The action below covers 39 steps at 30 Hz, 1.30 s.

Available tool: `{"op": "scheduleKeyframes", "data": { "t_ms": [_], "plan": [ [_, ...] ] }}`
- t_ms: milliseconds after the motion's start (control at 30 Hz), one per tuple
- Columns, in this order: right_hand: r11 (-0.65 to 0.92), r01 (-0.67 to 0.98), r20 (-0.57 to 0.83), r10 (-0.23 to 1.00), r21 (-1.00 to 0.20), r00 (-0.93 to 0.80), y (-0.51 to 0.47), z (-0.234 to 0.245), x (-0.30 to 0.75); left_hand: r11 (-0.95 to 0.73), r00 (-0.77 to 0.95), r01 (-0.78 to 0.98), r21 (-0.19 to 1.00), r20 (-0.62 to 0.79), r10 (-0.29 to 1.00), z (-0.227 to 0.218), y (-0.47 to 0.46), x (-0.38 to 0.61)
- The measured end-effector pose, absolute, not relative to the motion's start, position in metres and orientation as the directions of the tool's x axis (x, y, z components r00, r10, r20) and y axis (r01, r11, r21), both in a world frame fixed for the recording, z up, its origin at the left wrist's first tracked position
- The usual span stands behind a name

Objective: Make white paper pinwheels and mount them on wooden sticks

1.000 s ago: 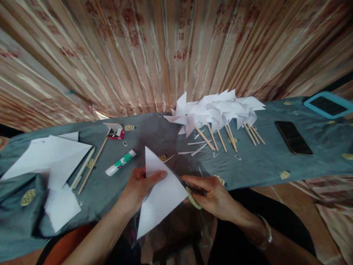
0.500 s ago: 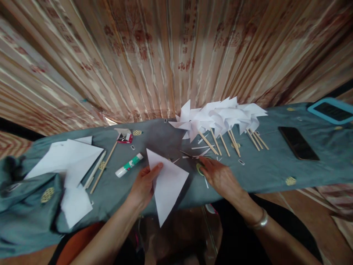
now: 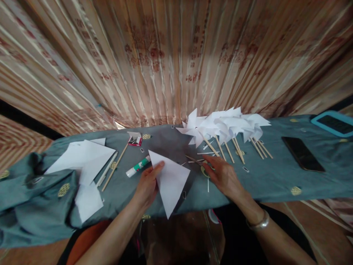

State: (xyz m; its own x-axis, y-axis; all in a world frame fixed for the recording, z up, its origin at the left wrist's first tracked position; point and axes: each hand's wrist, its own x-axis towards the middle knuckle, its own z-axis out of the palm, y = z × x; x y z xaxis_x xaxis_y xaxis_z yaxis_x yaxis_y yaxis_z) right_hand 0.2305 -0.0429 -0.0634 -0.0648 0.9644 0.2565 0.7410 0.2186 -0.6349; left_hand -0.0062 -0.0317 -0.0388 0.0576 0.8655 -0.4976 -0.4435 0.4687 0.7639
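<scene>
My left hand [image 3: 149, 186] pinches a white folded paper [image 3: 172, 180], thumb on its upper face and fingers underneath. The paper is a triangle with one point towards me, held at the table's near edge. To its right, my right hand [image 3: 224, 176] has its thumb and fingers around the handle end of a pair of scissors [image 3: 194, 159] with green handles. The scissors' blades point left, low over the cloth; part of the handles is hidden by the fingers. Thin white paper strips [image 3: 208, 185] lie around the scissors. A glue stick [image 3: 138, 166] lies just left of the paper.
Several white paper pinwheels [image 3: 220, 123] on wooden sticks lie at the back. A phone [image 3: 302, 154] and a blue-framed device [image 3: 335, 123] are at the right. On the left are white sheets [image 3: 95, 162], a wooden stick [image 3: 115, 167], a pen [image 3: 106, 171] and a small red box [image 3: 135, 140].
The view has shifted, so the table appears lower and further right. My right hand has moved slightly at the scissors, showing more of the handles. My left hand keeps hold of the folded paper.
</scene>
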Motion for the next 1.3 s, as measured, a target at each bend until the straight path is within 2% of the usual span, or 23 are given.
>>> {"op": "scheduleKeyframes", "data": {
  "t_ms": [67, 100, 133, 200, 300, 433, 600, 933, 1033, 1133, 1233, 1300],
  "plan": [
    [0.093, 0.407, 0.097, 0.995, -0.909, -0.009, -0.042, -0.058, 0.216, 0.468, 0.069, -0.439, 0.767, -0.491, 0.868, -0.039, -0.033, -0.004],
    [0.016, 0.213, 0.007, 0.999, -0.977, -0.041, -0.041, -0.057, 0.207, 0.469, 0.075, -0.436, 0.768, -0.489, 0.869, -0.039, -0.034, -0.003],
    [-0.069, 0.063, -0.075, 0.993, -0.996, -0.089, -0.040, -0.056, 0.199, 0.470, 0.080, -0.433, 0.769, -0.487, 0.870, -0.039, -0.035, -0.002],
    [-0.175, -0.110, -0.158, 0.977, -0.978, -0.144, -0.038, -0.056, 0.184, 0.474, 0.095, -0.427, 0.770, -0.483, 0.871, -0.040, -0.036, 0.001],
    [-0.239, -0.204, -0.210, 0.966, -0.949, -0.153, -0.034, -0.056, 0.170, 0.472, 0.113, -0.426, 0.772, -0.472, 0.874, -0.041, -0.036, 0.002],
    [-0.245, -0.211, -0.220, 0.966, -0.946, -0.138, -0.030, -0.053, 0.166, 0.421, 0.090, -0.465, 0.779, -0.432, 0.897, -0.039, -0.030, -0.005],
    [-0.239, -0.214, -0.207, 0.965, -0.947, -0.161, -0.029, -0.051, 0.163, 0.315, -0.020, -0.483, 0.817, -0.370, 0.929, -0.037, -0.019, -0.021],
    [-0.244, -0.228, -0.193, 0.955, -0.943, -0.224, -0.024, -0.045, 0.162, 0.293, -0.019, -0.449, 0.844, -0.337, 0.941, -0.036, -0.018, -0.035],
    [-0.204, -0.187, -0.166, 0.966, -0.961, -0.199, -0.024, -0.047, 0.164, 0.267, -0.045, -0.484, 0.833, -0.328, 0.943, -0.035, -0.019, -0.037],
    [-0.116, -0.064, -0.108, 0.987, -0.991, -0.118, -0.024, -0.051, 0.165, 0.271, -0.044, -0.504, 0.820, -0.338, 0.940, -0.038, -0.027, -0.033],
    [-0.037, 0.054, -0.040, 0.997, -0.998, -0.069, -0.023, -0.055, 0.163, 0.365, 0.041, -0.439, 0.821, -0.387, 0.921, -0.046, -0.040, -0.024],
    [-0.026, 0.030, -0.028, 0.997, -0.999, -0.075, -0.024, -0.055, 0.161, 0.378, 0.105, -0.386, 0.842, -0.367, 0.924, -0.051, -0.048, -0.017]
  ]
}}
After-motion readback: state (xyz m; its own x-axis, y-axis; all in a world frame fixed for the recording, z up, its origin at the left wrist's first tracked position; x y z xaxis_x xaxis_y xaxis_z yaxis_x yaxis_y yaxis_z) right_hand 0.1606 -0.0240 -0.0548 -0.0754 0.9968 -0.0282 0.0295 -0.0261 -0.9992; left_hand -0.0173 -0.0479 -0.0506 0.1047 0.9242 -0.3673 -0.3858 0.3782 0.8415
